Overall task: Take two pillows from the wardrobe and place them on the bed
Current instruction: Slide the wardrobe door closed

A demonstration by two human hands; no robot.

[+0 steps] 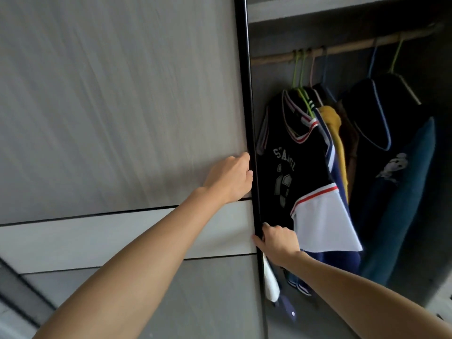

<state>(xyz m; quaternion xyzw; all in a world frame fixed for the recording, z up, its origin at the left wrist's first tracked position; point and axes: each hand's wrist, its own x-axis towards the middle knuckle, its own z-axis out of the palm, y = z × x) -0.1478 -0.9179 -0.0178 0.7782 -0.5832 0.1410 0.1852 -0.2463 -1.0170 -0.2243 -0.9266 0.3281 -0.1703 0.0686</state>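
Head view: the only view, tilted, looking at a wardrobe (342,11) from close by.
Sliding door: a grey wood-grain door (110,106) fills the left side; its black edge strip (247,94) runs top to bottom near the middle.
Left hand: the left hand (231,178) lies on the door face with its fingers curled round the black edge, narrow, gripping the door.
Right hand: the right hand (277,243) sits lower, thumb on the front of the same edge and fingers hooked behind it, also closed on the door.
Open side: right of the edge the wardrobe interior is dark, with a shelf board across the top.
Rail: a wooden rail (342,48) carries green, pink and blue hangers.
Clothes: a black jersey (293,167) with pale lettering hangs nearest the door edge; a white and navy garment (325,221) overlaps it just beside the right hand; a mustard piece (333,126) and dark clothes (381,133) hang further right.
Pillows: none can be made out in the open part; the bed is out of frame.
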